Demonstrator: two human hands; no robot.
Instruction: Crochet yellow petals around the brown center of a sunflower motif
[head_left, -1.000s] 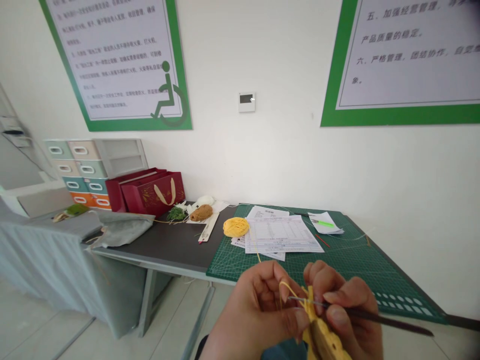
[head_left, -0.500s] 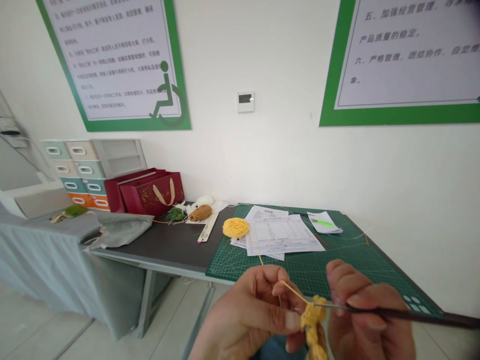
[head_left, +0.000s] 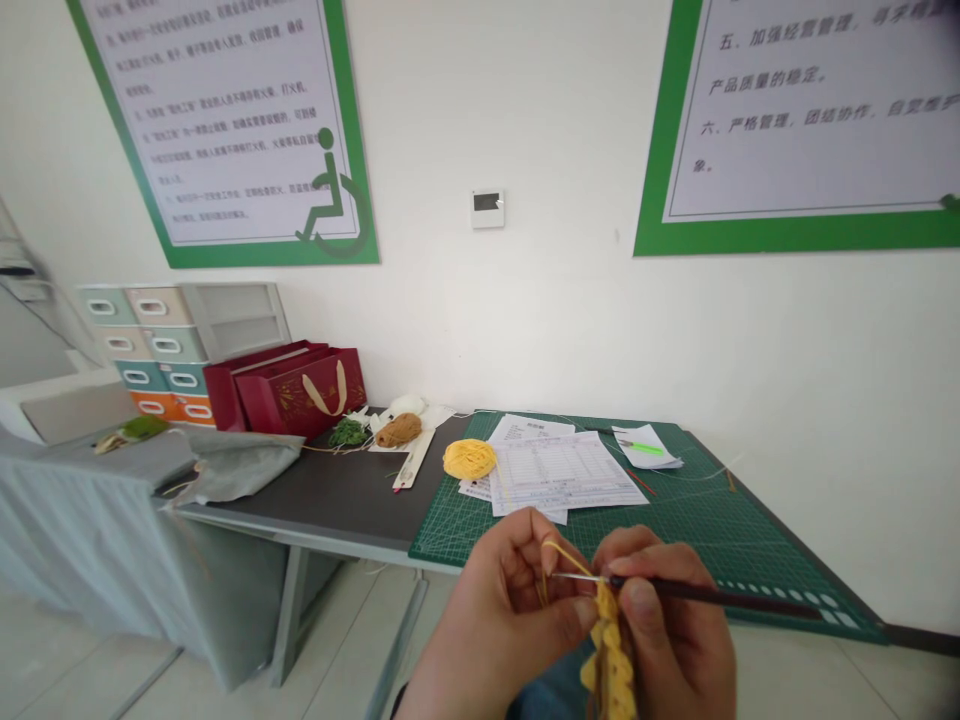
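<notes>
My left hand (head_left: 517,610) pinches the upper edge of a yellow crochet piece (head_left: 616,660), with a strand of yellow yarn looped over its raised forefinger. Closed around a crochet hook (head_left: 720,596) with a dark handle, my right hand (head_left: 671,620) sits close beside the left. The hook's thin metal tip passes through the top of the piece and points left, near the yarn strand. The lower part of the piece runs out of the picture. On the table ahead rests a ball of yellow yarn (head_left: 469,460).
Papers (head_left: 570,475) and a green pen (head_left: 643,449) lie on the green cutting mat (head_left: 682,540). Further left are brown yarn (head_left: 399,430), green yarn (head_left: 348,433), a grey cloth (head_left: 247,465), a dark red gift bag (head_left: 300,390) and stacked drawers (head_left: 169,345).
My right hand has moved left, close to my left hand. The hook has slid further through the piece, its tip now showing on the left side.
</notes>
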